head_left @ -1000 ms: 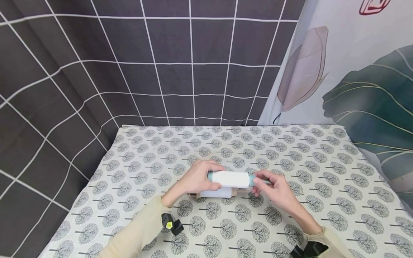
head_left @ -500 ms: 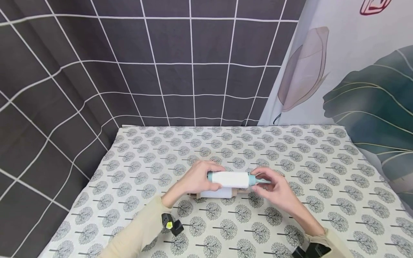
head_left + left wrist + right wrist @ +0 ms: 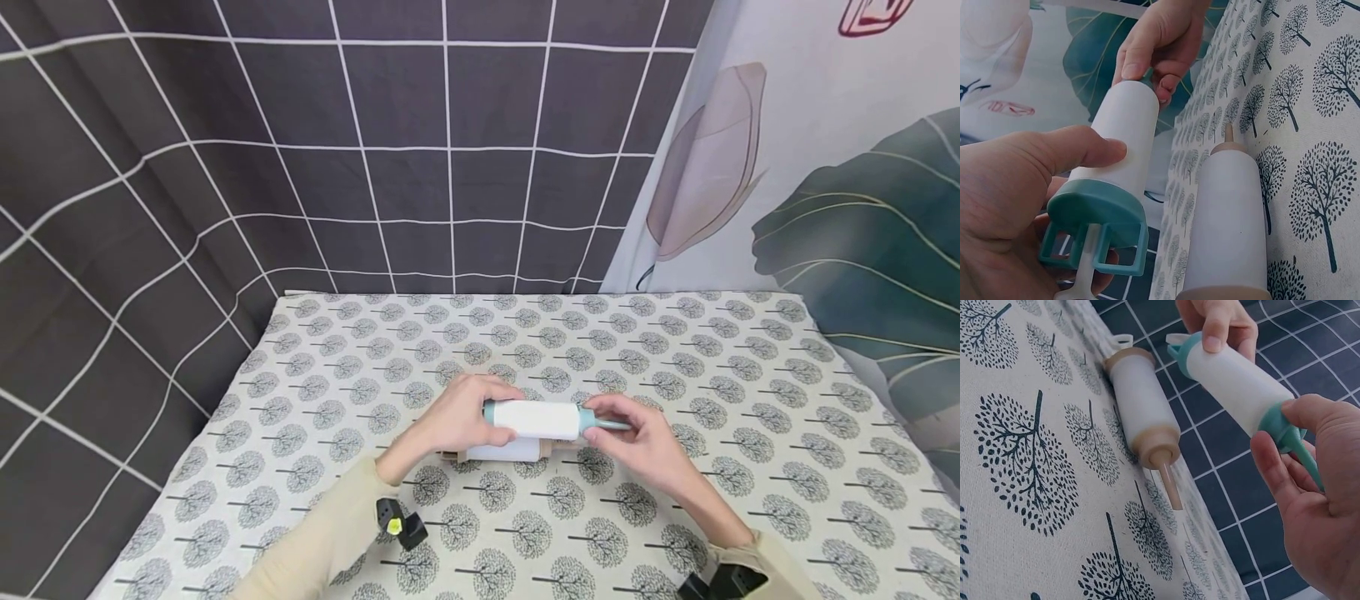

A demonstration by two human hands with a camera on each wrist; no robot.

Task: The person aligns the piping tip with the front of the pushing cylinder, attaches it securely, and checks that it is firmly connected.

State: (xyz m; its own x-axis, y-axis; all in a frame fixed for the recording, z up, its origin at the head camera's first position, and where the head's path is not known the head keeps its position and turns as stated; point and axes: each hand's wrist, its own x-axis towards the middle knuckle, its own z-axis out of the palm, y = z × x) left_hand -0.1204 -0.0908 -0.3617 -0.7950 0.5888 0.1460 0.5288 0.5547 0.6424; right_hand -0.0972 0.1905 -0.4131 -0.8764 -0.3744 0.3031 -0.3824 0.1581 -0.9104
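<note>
A white icing syringe [image 3: 536,418] with a teal collar and long teal nozzle [image 3: 1304,457] is held level above the cloth. My left hand [image 3: 471,410] grips its barrel at the teal handle end [image 3: 1097,219], thumb on top. At the other end, my right hand [image 3: 1322,450] pinches the teal collar [image 3: 1279,425] between thumb and fingers, the nozzle passing along the palm. A second icing syringe [image 3: 1225,219], white with beige ends, lies on the cloth just nearer the body, partly hidden by the held one in the head view.
A tablecloth [image 3: 525,533] printed with dark trees covers the table. Behind and to the left hangs a dark curtain [image 3: 487,183] with white grid lines. At the right is a pale curtain [image 3: 697,167] with large leaf patterns.
My right hand's fingers have shifted from around the nozzle to the collar, leaving more of the nozzle showing. My left hand and the held syringe have stayed nearly still.
</note>
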